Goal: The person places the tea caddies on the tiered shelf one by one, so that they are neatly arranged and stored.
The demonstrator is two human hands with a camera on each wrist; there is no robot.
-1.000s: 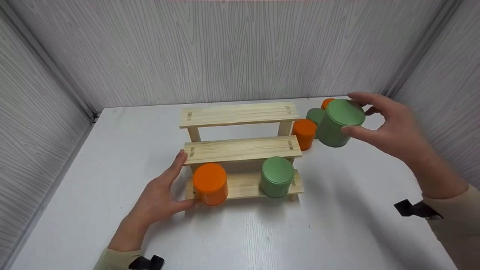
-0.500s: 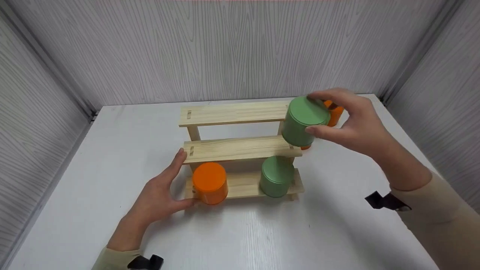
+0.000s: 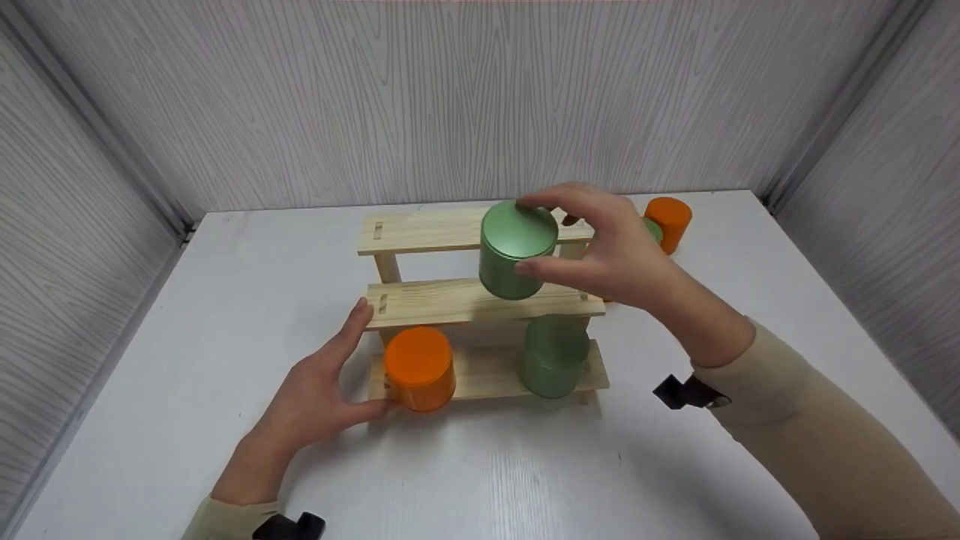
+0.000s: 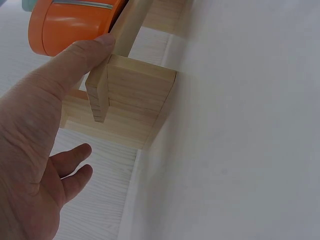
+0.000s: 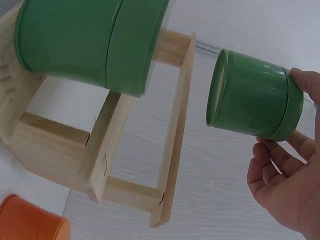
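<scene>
A three-step wooden rack (image 3: 427, 300) stands on the table. My right hand (image 3: 622, 251) grips a lidded green canister (image 3: 504, 266) near its top, thumb and fingers at its sides, in front of the upper steps; the right wrist view shows this canister (image 5: 250, 95) apart from the rack. On the bottom step, an orange canister (image 3: 420, 367) sits at the left and another green canister (image 3: 555, 364) at the right. My left hand (image 3: 311, 397) spreads over the rack's left end. Its thumb touches the bottom step beside the orange canister, and its forefinger reaches the middle step.
Behind my right hand, an orange canister (image 3: 670, 221) stands on the white table (image 3: 720, 315) right of the rack. A green canister (image 3: 653, 229) there is mostly hidden, and a sliver of orange shows by the middle step. Grained panels enclose the back and sides.
My right hand has carried the green canister leftward, from right of the rack to in front of its upper steps. The left hand and the canisters on the bottom step have stayed put.
</scene>
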